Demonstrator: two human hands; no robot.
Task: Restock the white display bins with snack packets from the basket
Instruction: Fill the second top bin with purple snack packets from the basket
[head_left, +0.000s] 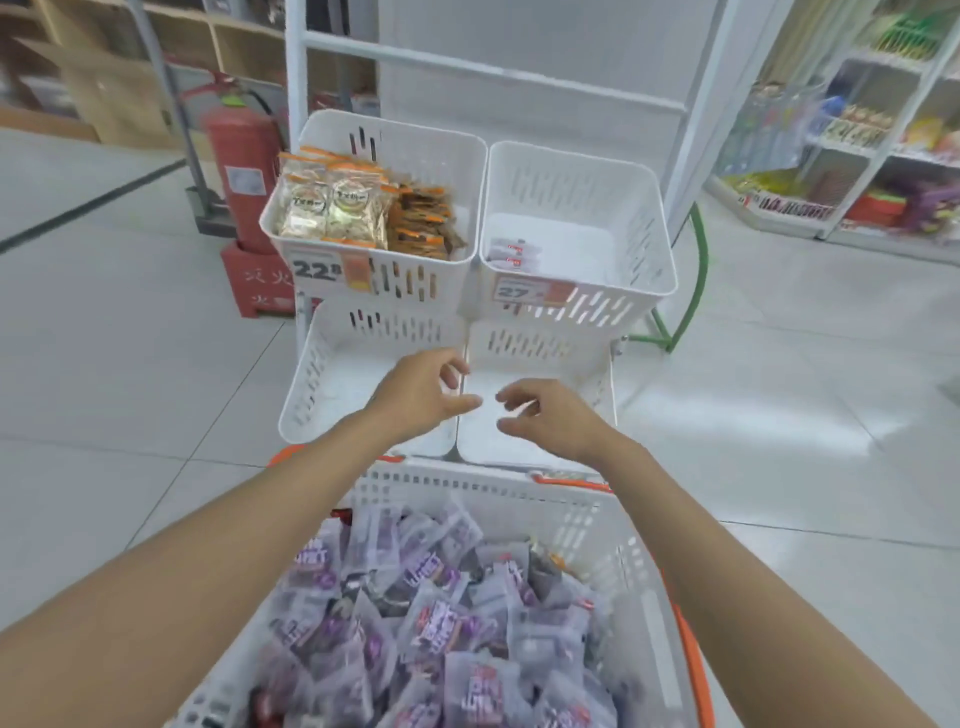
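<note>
Head view, white bins (571, 179), tiled shop floor (779, 415)

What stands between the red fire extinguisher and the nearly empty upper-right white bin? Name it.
The upper-left white slotted plastic bin, holding orange-trimmed snack packets, seen in the head view.

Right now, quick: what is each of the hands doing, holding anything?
Left hand: open, fingers loosely curled, holding nothing.
Right hand: open, fingers loosely curled, holding nothing.
</note>
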